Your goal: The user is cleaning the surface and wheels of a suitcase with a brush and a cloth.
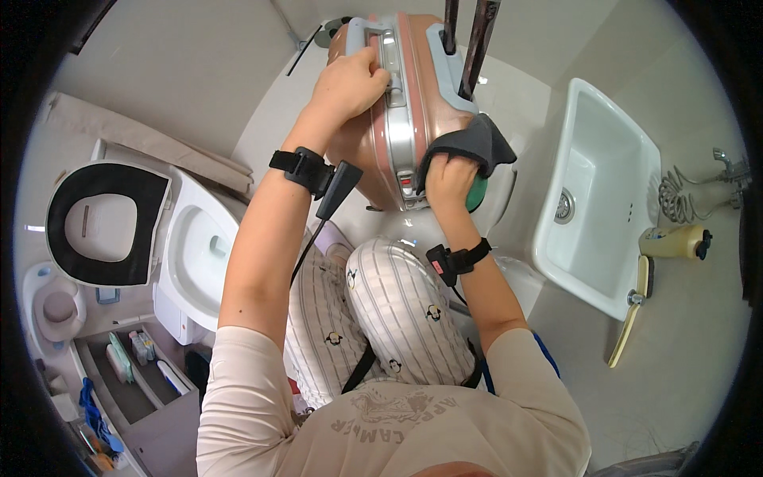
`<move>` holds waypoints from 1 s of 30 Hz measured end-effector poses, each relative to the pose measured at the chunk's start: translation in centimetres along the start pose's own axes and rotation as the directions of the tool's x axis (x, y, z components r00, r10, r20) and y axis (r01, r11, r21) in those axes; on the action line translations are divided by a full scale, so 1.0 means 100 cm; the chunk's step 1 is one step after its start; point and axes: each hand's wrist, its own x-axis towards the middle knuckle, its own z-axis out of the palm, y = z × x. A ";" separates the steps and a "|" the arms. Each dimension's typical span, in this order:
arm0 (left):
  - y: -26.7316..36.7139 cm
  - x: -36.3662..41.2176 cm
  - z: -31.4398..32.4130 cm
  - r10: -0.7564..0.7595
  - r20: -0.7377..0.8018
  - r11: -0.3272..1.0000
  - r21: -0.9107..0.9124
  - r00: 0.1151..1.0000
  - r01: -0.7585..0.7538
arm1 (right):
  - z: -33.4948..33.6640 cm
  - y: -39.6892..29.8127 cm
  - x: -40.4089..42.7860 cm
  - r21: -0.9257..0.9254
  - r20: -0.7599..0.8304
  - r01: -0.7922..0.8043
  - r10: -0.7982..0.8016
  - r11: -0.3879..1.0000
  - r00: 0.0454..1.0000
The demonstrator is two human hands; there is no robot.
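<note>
In front of me a rose-gold suitcase [433, 119] stands upright on the floor, with a silver metal frame [400, 134] along its middle. My left hand [353, 83] grips the suitcase beside a latch, its fingers curled and their tips partly hidden. Near the lower right corner, my right hand [450, 183] holds a dark grey cloth [471, 143] against the shell. A green patch of the cloth shows below the hand. The suitcase's light blue-grey handle [359, 33] lies just beyond my left hand. Its dark telescopic handle [478, 50] is pulled out.
To the right are a white sink [602, 197], a yellow bottle [670, 241], a long-handled brush [626, 334] and a coiled hose [679, 194]. On the left stand a toilet [199, 256] with a black-padded seat [62, 229] and an open drawer [143, 411]. My knees are close to the suitcase.
</note>
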 end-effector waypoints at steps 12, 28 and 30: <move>0.010 -0.050 -0.014 0.041 -0.011 0.884 0.466 0.999 -0.032 | 0.004 0.052 0.028 0.181 0.115 -0.463 0.449 0.868 0.886; -0.014 -0.027 -0.033 0.557 0.125 0.781 0.258 0.821 -0.569 | -0.013 -0.051 0.018 0.092 0.115 0.363 -0.372 0.927 0.921; -0.013 -0.028 -0.031 0.632 0.050 0.734 0.280 0.773 -0.618 | -0.012 -0.036 0.007 0.167 0.097 0.373 -0.392 0.913 0.915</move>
